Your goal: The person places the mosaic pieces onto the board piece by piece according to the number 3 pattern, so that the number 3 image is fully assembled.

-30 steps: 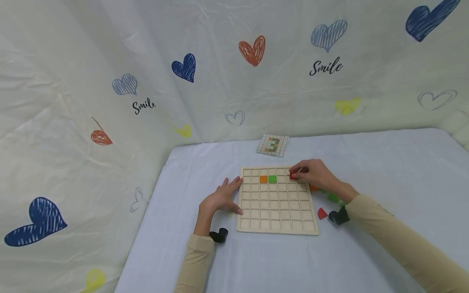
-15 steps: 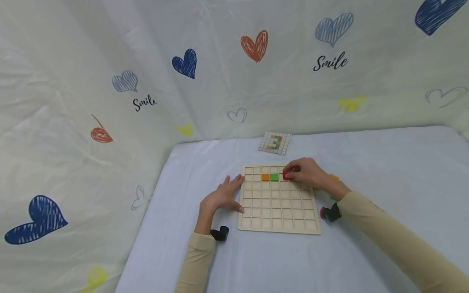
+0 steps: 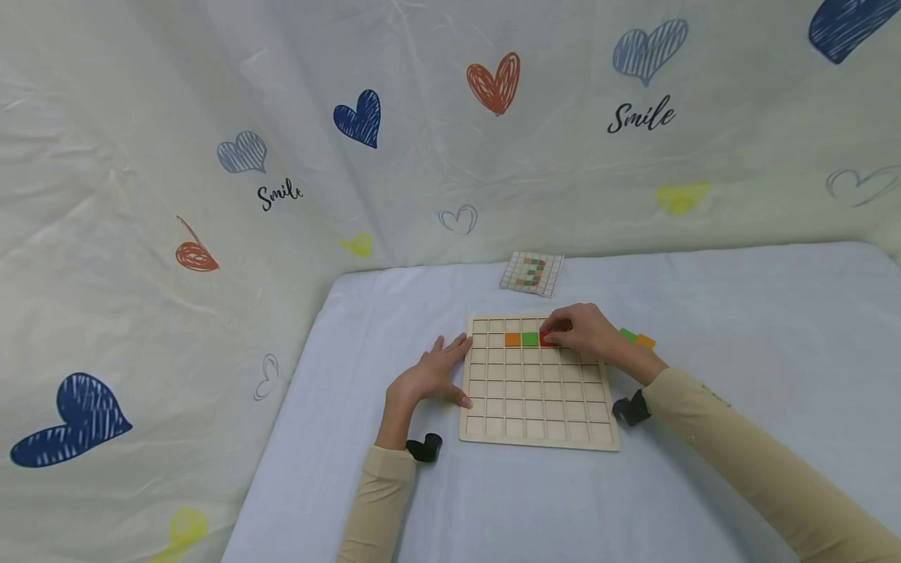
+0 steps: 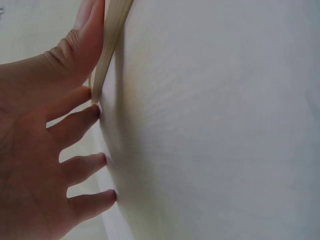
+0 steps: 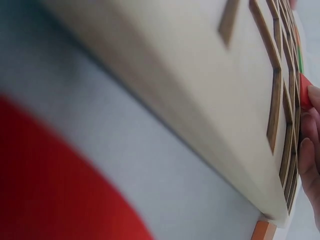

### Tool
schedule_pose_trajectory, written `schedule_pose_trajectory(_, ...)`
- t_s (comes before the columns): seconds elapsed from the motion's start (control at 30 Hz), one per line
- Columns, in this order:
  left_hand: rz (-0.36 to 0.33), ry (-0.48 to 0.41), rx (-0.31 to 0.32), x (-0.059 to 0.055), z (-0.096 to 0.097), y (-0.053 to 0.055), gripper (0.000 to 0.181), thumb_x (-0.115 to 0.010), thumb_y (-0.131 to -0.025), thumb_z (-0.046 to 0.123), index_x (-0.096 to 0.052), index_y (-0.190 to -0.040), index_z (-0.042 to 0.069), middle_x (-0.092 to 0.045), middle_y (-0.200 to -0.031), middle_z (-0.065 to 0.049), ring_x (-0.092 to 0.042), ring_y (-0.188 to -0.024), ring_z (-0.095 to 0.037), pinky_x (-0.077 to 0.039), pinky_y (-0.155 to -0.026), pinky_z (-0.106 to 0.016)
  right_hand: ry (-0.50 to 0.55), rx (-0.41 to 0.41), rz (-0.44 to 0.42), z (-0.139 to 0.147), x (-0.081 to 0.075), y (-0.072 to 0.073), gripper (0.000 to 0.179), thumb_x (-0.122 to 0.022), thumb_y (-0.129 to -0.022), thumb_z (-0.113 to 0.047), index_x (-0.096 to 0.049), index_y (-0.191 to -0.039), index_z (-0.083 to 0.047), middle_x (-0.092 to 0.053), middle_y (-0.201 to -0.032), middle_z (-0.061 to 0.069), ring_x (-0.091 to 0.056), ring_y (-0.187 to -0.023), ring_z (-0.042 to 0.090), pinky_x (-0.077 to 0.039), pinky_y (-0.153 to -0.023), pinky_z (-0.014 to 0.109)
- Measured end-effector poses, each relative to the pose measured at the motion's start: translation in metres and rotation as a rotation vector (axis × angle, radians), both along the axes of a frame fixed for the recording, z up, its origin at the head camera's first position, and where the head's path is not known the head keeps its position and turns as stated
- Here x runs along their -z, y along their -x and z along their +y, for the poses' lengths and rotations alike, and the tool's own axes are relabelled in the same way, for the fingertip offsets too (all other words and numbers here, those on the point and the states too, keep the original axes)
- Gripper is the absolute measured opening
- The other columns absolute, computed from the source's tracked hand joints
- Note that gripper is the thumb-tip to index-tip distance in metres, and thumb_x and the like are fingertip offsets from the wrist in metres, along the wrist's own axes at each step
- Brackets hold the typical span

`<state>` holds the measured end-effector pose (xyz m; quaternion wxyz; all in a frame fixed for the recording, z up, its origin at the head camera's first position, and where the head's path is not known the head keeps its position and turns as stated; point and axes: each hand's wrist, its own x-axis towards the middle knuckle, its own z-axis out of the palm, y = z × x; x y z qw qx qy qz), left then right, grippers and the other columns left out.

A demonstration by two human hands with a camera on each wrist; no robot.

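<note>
A wooden grid board (image 3: 524, 408) lies on the white-covered table. An orange tile (image 3: 512, 339) and a green tile (image 3: 530, 339) sit side by side in its second row from the back. My right hand (image 3: 586, 330) pinches a red tile (image 3: 544, 339) over the cell just right of the green one. In the right wrist view the red tile (image 5: 305, 91) is tilted against the grid, its far side covered by fingers. My left hand (image 3: 425, 380) rests at the board's left edge, fingers spread, thumb (image 4: 92, 42) against the wooden side.
A small pattern card (image 3: 532, 274) lies behind the board. Loose green (image 3: 628, 334) and orange (image 3: 645, 341) tiles lie to the right, partly behind my right forearm. A blurred red piece (image 5: 55, 185) fills the right wrist view's lower left. Printed cloth hangs behind.
My right hand has carried the red tile leftward across the second row, up beside the green tile. The left hand has stayed at the board's edge. The head view has shifted slightly.
</note>
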<state>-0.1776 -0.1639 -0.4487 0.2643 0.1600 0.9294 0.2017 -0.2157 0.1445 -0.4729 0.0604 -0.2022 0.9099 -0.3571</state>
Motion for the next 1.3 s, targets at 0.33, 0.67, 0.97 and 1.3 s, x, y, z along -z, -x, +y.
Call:
schedule_pose_trajectory(0.33, -0.001, -0.032, -0.012, -0.005, 0.001, -0.003, 0.113, -0.092, -0.076, 0.024, -0.023, -0.165, 0.015, -0.014, -0.174, 0.0, 0.002, -0.161, -0.036, -0.008, -0.129, -0.057, 0.002, -0.003, 0.052, -0.001, 0.0, -0.004, 0.011, -0.074, -0.093, -0.006, -0.08, -0.101, -0.001, -0.075, -0.096, 0.01, -0.069, -0.087, 0.024, -0.058, -0.078, 0.042)
schedule_pose_trajectory(0.67, 0.001, -0.034, -0.005, -0.009, 0.003, -0.004, 0.112, -0.092, -0.076, 0.024, -0.024, -0.165, 0.014, -0.014, -0.174, -0.002, 0.001, -0.16, -0.037, -0.008, -0.128, -0.058, -0.017, 0.001, 0.072, -0.001, -0.001, -0.005, 0.011, -0.073, -0.093, -0.005, -0.078, -0.102, -0.001, -0.077, -0.098, 0.011, -0.071, -0.088, 0.025, -0.058, -0.081, 0.045)
schedule_pose_trajectory(0.97, 0.001, -0.028, -0.008, -0.011, 0.003, -0.005, 0.112, -0.092, -0.077, 0.024, -0.023, -0.165, 0.015, -0.013, -0.174, -0.001, 0.001, -0.161, -0.036, -0.008, -0.128, -0.057, -0.011, 0.004, 0.045, 0.004, -0.008, -0.007, 0.013, -0.073, -0.093, -0.005, -0.079, -0.105, -0.003, -0.078, -0.101, 0.01, -0.072, -0.09, 0.025, -0.059, -0.082, 0.045)
schedule_pose_trajectory(1.3, 0.0, -0.027, -0.012, -0.01, 0.003, -0.004, 0.112, -0.092, -0.077, 0.023, -0.024, -0.165, 0.014, -0.014, -0.174, -0.001, 0.001, -0.161, -0.035, -0.008, -0.129, -0.057, 0.005, 0.013, 0.062, 0.017, -0.016, -0.014, 0.016, -0.069, -0.095, -0.003, -0.078, -0.107, -0.001, -0.078, -0.104, 0.013, -0.072, -0.094, 0.028, -0.06, -0.085, 0.046)
